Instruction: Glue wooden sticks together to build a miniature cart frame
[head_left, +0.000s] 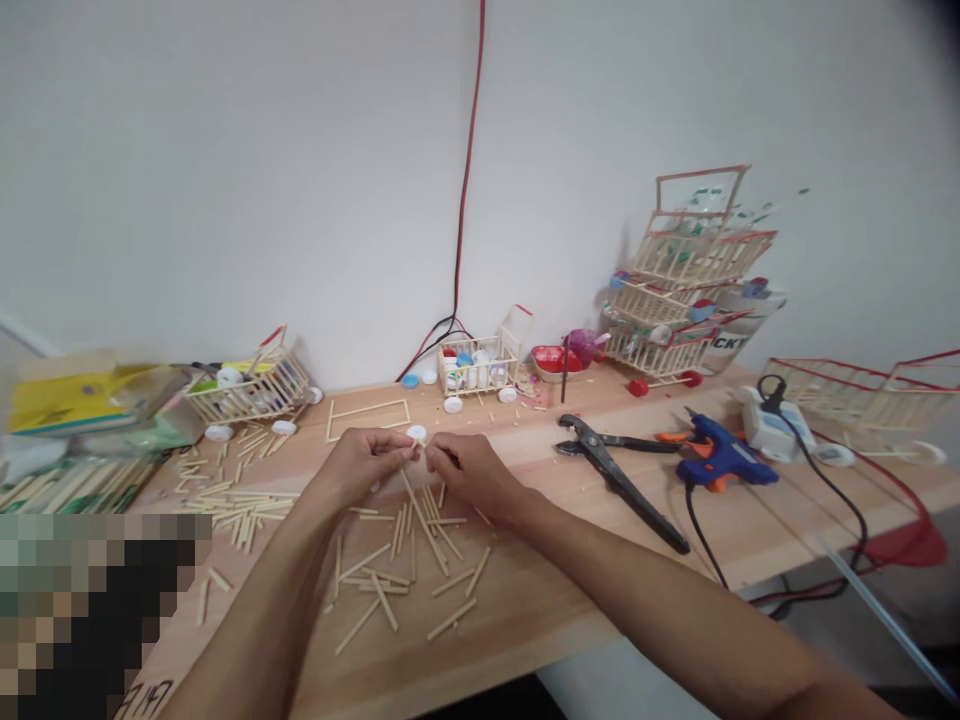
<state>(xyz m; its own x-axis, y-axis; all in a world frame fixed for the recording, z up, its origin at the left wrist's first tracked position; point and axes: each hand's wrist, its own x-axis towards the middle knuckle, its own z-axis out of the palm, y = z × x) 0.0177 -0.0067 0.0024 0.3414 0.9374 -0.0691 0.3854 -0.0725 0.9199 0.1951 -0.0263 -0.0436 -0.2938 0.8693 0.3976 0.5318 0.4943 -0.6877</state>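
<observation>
My left hand (362, 465) and my right hand (466, 470) meet fingertip to fingertip above the wooden table (525, 610), both pinched on a short thin wooden stick (419, 449). A scatter of loose wooden sticks (405, 560) lies on the table just below and in front of my hands. A white bottle cap (416, 433) rests just behind my fingertips, beside a rectangular stick frame (369, 419) lying flat.
Small stick-built carts stand at the back: one at the left (251, 388), one in the middle (480, 365), a stack at the right (686, 290). Black pliers (611, 475), a blue glue gun (712, 458) and a white power adapter (772, 425) lie right. A red cable (466, 180) hangs down the wall.
</observation>
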